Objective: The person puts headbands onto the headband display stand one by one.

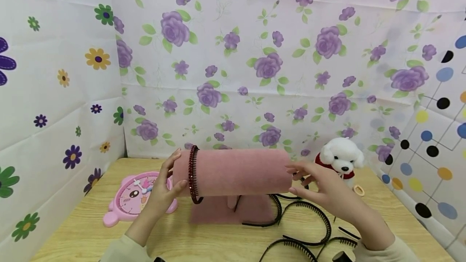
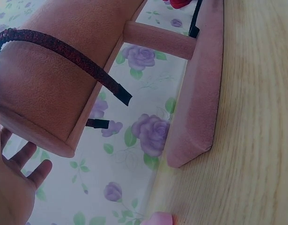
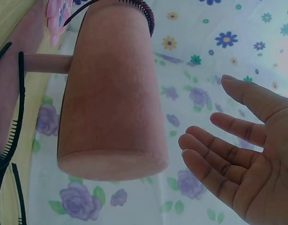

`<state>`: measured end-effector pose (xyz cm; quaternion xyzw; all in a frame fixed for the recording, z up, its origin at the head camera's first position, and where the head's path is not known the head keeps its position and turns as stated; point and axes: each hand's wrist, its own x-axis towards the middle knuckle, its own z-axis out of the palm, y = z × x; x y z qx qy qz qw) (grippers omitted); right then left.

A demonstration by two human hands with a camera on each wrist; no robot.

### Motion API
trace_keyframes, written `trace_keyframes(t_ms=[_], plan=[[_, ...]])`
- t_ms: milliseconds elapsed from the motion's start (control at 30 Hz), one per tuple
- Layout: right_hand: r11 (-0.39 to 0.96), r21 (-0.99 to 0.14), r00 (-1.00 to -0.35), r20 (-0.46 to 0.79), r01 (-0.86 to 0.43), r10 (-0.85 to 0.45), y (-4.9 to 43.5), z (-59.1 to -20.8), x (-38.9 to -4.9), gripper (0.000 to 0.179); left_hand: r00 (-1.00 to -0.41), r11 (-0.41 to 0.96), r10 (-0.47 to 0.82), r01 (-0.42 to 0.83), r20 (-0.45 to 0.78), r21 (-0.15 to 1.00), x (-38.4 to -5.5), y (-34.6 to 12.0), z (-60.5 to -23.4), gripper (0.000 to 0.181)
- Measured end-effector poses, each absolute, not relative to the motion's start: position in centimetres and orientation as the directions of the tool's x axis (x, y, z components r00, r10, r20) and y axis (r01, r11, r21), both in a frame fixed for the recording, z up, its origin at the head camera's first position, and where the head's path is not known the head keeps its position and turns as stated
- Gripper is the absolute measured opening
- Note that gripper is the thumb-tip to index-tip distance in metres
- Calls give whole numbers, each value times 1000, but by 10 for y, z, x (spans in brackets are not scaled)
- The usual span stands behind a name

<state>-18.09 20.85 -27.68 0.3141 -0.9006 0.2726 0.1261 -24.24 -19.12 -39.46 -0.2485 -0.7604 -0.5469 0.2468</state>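
Pink velvety fabric covers the display roll [image 1: 240, 172], held above the surface [image 1: 204, 241] by its stand. In the head view, the dark red headband [image 1: 193, 177] arches over the roll near its left end, beside the left hand [image 1: 162, 195]; the right hand [image 1: 324, 185] is at the roll's right end. Loose black headbands [image 1: 329, 227] lie to the roll's front right.

In the left wrist view, the left fingers are spread by the roll's end; contact is unclear.

In the right wrist view, the right fingers bend loosely, gripping nothing, apart from the roll.

Seating the headband seems the step in hand; the next move probably calls for checking it sits straight.
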Motion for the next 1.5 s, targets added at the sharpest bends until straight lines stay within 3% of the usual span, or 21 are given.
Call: trace_keyframes(t_ms=[467,633,900,1133,1500], plan=[[689,-446,-816,400,-571,-417,239,-310,-184,43,-757,273,87,644,648,715,-240,-192,-395,70],[735,-467,-869,318,-492,-379,254,-323,-187,47,-747,261,92,656,659,708,-241,-192,-396,70],[720,-520,-885,212,-461,-414,276,-345,-193,51,-746,254,97,658,658,709,-240,-191,-397,69],[765,-567,-939,46,-306,-341,292,-359,-200,58,-738,246,104,669,667,702,-242,-190,-399,69],[814,-520,-956,17,-259,-293,306,-375,-207,55,-729,241,114,679,675,693,-242,-188,-393,69]])
